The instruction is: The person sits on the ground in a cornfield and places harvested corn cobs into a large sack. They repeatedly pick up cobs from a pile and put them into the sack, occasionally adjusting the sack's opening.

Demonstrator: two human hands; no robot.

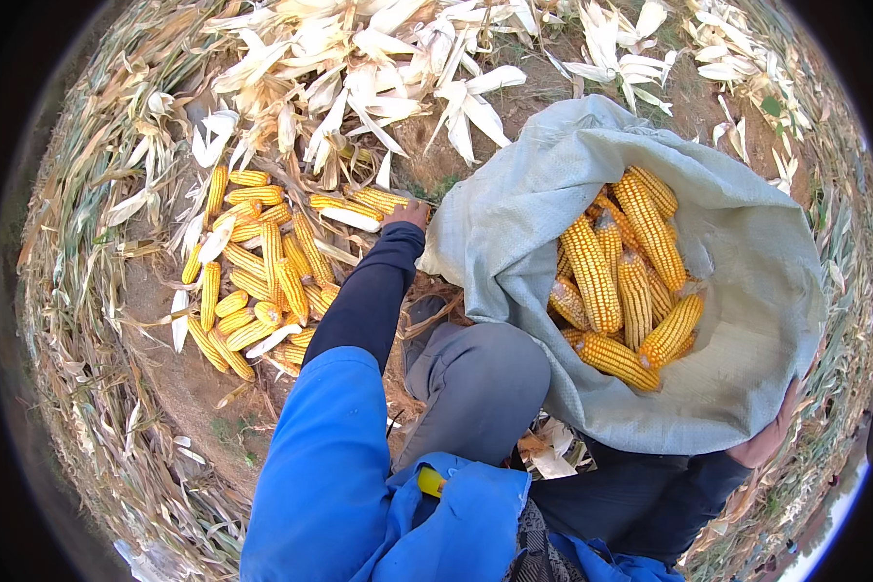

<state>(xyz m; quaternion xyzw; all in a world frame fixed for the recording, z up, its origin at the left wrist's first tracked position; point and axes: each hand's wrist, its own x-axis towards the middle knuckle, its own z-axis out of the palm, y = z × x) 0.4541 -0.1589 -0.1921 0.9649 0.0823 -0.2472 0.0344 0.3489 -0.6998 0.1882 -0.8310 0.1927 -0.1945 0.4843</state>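
My left hand [407, 213] reaches forward onto the right end of a yellow ear of corn [373, 196]. Its fingers are partly hidden, so whether they close around the ear cannot be told. Beside that ear lies another ear [343, 206] with a strip of pale husk. A pile of husked ears [273, 265] covers the ground to the left. On my right, a pale woven sack [753, 291] gapes wide, with several husked ears [633, 269] inside. At the sack's lower right edge, my right hand [764, 436] holds the fabric from outside, its fingers partly covered.
Dry corn husks [378, 65] are heaped beyond the pile, and more husks [618, 54] lie behind the sack. Cut corn stalks [80, 305] line the left side. My bent knee [487, 378] is between the pile and the sack, over bare soil.
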